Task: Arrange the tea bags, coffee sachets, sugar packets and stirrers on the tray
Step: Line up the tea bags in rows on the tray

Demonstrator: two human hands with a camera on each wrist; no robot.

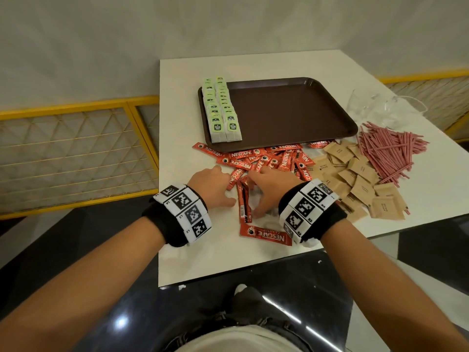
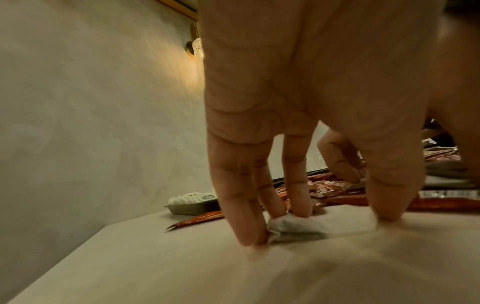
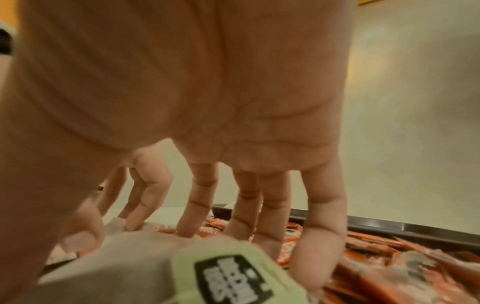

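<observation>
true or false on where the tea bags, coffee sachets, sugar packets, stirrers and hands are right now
1. The tea bags stand in two rows at the left end of the tray. True.
2. The coffee sachets are stacked on the tray. False: they lie on the table, in front of the tray.
3. The stirrers lie off the tray, to its right. True.
4. The sugar packets are green. False: they are brown.
5. The left hand and right hand are over the tray. False: both are down at the near sachets.
</observation>
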